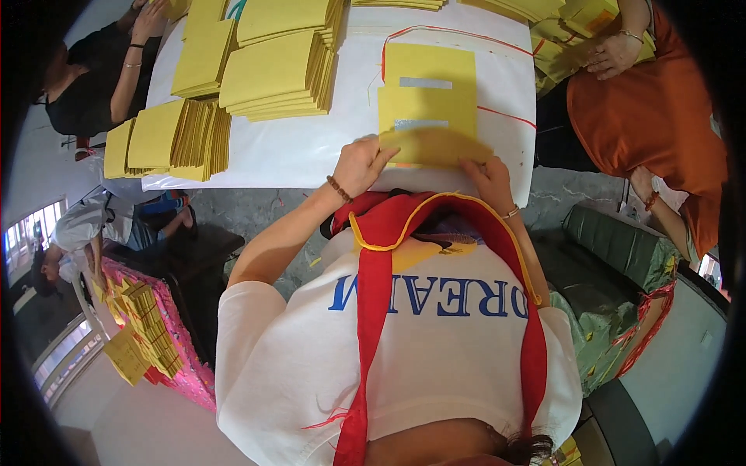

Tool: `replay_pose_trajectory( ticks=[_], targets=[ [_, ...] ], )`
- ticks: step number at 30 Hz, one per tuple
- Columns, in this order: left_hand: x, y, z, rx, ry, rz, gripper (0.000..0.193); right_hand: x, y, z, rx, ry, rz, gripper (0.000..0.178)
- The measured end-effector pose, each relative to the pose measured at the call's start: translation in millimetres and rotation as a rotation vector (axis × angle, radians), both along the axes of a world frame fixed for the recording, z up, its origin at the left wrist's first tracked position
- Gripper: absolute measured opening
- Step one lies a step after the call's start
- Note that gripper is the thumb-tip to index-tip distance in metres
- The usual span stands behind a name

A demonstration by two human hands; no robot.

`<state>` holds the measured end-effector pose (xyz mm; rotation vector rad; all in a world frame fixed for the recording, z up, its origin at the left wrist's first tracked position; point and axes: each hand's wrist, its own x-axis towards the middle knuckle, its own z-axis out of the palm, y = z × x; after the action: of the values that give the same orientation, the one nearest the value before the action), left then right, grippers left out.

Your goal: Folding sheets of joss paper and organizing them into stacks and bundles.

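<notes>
A yellow paper sheet (429,106) with two pale silvery strips lies on the white-covered table in front of me; I cannot tell whether it is one sheet or overlapping ones. Its near end is bent up and curves between my hands. At that end's left corner, my left hand (360,165) pinches the paper between thumb and fingers. My right hand (489,184) grips the opposite corner, its fingertips partly hidden by the paper. Beyond and beside the sheet, a red string (507,116) runs over the tabletop.
Stacks of folded yellow paper (277,78) stand to the left on the white table (353,93). A person in orange (645,116) works at the right, another in black (92,85) at the far left. Behind left, yellow bundles (148,330) rest on pink cloth; green-wrapped bales (614,256) sit right.
</notes>
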<state>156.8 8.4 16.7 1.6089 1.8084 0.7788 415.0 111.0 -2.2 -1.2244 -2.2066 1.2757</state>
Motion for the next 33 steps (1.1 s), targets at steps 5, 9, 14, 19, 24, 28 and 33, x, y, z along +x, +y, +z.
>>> replay_pose_trajectory(
  ticks=[5, 9, 14, 19, 24, 28, 33],
  targets=[
    [-3, 22, -24, -0.137, -0.246, 0.225, 0.03, -39, 5, 23, -0.027, 0.132, -0.268, 0.043],
    [-4, 27, -24, -0.184, -0.252, 0.27, 0.032, -46, 14, 16, 0.201, 0.125, -0.261, 0.042],
    [-5, 28, -15, -0.094, -0.134, 0.27, 0.035, -46, 19, 21, 0.147, -0.02, -0.203, 0.039],
    [-11, 43, -20, -0.194, -0.095, 0.281, 0.04, -53, 23, 12, 0.158, 0.061, -0.269, 0.035],
    [-11, 50, -16, -0.267, -0.048, 0.294, 0.042, -57, 26, 2, 0.143, -0.003, -0.314, 0.033],
    [-14, 51, -20, -0.281, -0.058, 0.278, 0.041, -59, 25, 1, 0.132, -0.021, -0.329, 0.033],
    [-16, 49, -15, -0.24, -0.26, 0.335, 0.033, -61, 25, -1, 0.156, -0.071, -0.351, 0.033]
  ],
)
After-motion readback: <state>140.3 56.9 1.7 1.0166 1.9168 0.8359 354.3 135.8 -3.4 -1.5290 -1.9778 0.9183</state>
